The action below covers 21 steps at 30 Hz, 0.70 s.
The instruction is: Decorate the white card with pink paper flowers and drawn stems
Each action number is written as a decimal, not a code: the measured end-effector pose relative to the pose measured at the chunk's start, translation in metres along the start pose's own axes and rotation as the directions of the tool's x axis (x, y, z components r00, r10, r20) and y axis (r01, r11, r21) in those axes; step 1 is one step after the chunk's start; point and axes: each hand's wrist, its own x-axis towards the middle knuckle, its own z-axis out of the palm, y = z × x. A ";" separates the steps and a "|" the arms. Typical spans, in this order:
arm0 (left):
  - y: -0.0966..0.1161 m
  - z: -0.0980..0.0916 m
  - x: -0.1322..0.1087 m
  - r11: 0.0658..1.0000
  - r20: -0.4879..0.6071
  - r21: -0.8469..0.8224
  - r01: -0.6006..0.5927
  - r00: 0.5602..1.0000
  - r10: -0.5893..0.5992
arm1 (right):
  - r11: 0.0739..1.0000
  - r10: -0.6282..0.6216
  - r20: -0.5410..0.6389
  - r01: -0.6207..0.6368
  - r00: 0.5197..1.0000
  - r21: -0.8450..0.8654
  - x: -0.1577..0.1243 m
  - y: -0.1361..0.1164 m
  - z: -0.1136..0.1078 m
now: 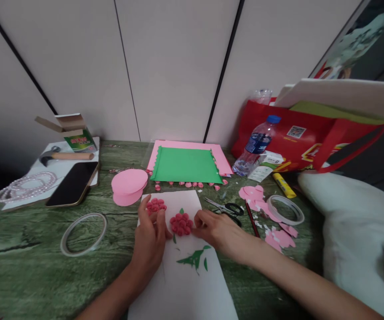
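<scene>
A white sheet of paper (192,284) lies in front of me with two clusters of rolled pink paper roses on it. My left hand (150,235) rests on its left side with fingers apart, partly covering the left rose cluster (156,205); one fingertip reaches toward the middle rose cluster (181,224). At that cluster's right edge, the fingers of my right hand (220,231) are bent together; what they pinch, if anything, is hidden. Small green paper leaves stick out around the middle roses. Below them lie green paper cut-outs (193,258).
Scissors (227,209), a dark red pencil (252,220), pink scraps (280,238) and a tape roll (285,210) lie right. Behind are green paper (187,164) and a bottle (256,144). Left are pink circles (130,182), another tape roll (65,240), a phone (73,183) and a hammer (72,156).
</scene>
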 end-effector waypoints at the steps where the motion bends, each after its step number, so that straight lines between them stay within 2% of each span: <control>1: 0.000 0.000 0.000 1.000 -0.001 0.003 -0.005 1.000 0.005 | 0.999 -0.031 0.001 0.031 1.000 -0.013 -0.003 0.000 0.001; 4: -0.001 0.000 0.001 1.000 -0.007 0.016 -0.019 1.000 0.019 | 0.996 -0.088 0.007 0.088 0.996 -0.028 -0.011 0.003 0.001; 9: -0.003 0.001 0.001 0.999 -0.017 0.020 -0.035 0.999 0.035 | 0.996 -0.093 -0.043 0.094 0.995 0.014 -0.009 0.008 -0.001; 14: -0.006 0.002 0.001 0.999 -0.021 -0.010 -0.049 0.999 0.049 | 0.983 -0.181 -0.033 0.179 0.983 -0.051 -0.006 0.013 0.001; 21: -0.007 0.003 0.002 0.999 -0.039 -0.011 -0.052 0.998 0.052 | 0.991 -0.106 -0.108 0.113 0.989 0.068 -0.007 0.016 0.005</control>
